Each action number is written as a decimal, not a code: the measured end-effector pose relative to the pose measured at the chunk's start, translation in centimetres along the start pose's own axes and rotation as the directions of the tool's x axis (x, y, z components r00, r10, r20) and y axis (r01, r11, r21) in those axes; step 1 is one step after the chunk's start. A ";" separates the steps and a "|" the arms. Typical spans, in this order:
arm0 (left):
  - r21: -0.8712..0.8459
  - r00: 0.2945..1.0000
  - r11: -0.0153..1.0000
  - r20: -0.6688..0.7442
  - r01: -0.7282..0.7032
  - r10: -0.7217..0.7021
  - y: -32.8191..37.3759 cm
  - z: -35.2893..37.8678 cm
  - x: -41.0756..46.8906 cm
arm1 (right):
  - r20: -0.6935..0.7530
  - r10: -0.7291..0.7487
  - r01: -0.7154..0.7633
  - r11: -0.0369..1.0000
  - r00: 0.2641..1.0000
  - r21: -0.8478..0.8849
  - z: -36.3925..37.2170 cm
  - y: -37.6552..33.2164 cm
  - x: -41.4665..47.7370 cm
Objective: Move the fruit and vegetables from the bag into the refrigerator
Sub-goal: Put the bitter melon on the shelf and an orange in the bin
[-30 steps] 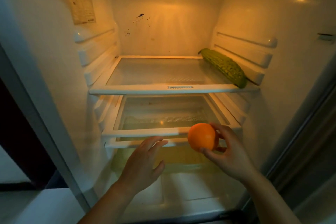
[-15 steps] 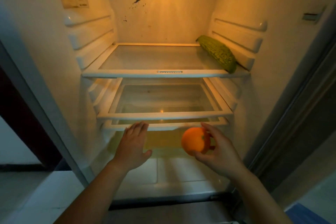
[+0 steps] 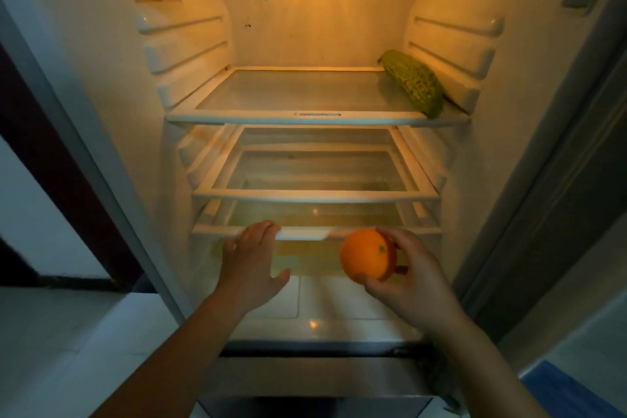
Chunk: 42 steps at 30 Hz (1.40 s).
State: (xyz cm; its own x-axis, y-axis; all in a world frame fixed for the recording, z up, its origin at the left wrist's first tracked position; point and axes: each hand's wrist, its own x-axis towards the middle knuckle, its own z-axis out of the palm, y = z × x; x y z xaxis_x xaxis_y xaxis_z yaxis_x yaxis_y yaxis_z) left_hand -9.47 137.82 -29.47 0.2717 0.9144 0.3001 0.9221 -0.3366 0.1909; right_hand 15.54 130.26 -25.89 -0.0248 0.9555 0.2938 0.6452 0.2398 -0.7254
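My right hand (image 3: 412,276) grips an orange (image 3: 368,256) in front of the open refrigerator, level with the lowest shelf's front edge (image 3: 302,233). My left hand (image 3: 249,260) reaches forward with fingers nearly straight, its fingertips at that same shelf edge above the crisper drawer (image 3: 305,261). A bumpy green bitter gourd (image 3: 415,81) lies on the right side of the top glass shelf (image 3: 288,92). The bag is out of view.
A middle glass shelf (image 3: 315,195) sits between the top and lowest shelves with nothing on it. The fridge's lamp glows at the top. The fridge's side walls carry shelf rails (image 3: 183,54). A blue object (image 3: 573,390) shows at the lower right on the floor.
The view has tilted downward. Both hands lowered from the middle shelf toward the lowest shelf edge, the orange still held in my right hand.
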 end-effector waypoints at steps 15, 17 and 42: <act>-0.189 0.990 0.971 -0.014 -0.143 0.143 -1.9 0.1 1.3 | -0.106 0.052 -0.061 0.995 0.993 -0.078 0.4 -2.7 -2.0; -0.219 0.974 0.950 -0.085 -0.222 0.208 -2.0 -0.1 0.1 | -0.111 0.074 -0.082 0.994 0.991 -0.069 0.9 -2.6 -2.2; -0.230 0.945 0.929 0.081 -0.291 0.316 -4.2 4.6 -1.5 | -0.051 0.195 -0.198 0.977 0.980 -0.080 2.9 -0.8 -2.6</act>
State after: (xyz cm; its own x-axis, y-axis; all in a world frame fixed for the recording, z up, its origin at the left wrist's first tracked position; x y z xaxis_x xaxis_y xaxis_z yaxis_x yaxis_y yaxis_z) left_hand -12.51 138.92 -35.04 0.5706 0.7761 0.2685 0.7138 -0.6304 0.3051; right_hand 12.89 128.06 -27.93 0.1403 0.9739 0.1786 0.6965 0.0311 -0.7169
